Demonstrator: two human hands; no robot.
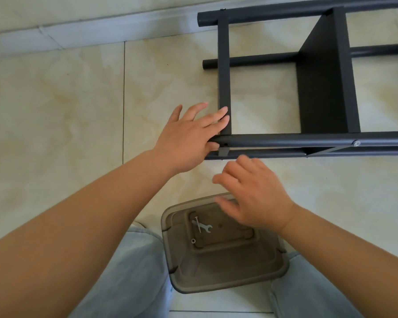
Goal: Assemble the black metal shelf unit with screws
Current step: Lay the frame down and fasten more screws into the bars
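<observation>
The black metal shelf unit (326, 88) lies on its side on the tiled floor at the upper right, its round tubes running left to right. My left hand (191, 138) rests on its near left corner, fingers straight along the flat cross bar (224, 72) and thumb against the near tube (285, 140). My right hand (255, 196) hovers just below that tube with fingers loosely curled, and I cannot make out anything in it. A fitted screw (356, 143) shows on the near tube further right.
A translucent brown plastic tray (228, 278) sits on the floor between my knees; in it lie a small flat wrench (203, 226), a long screw (198, 223) and a small nut (193, 241). A grey skirting board (78, 31) runs along the far wall.
</observation>
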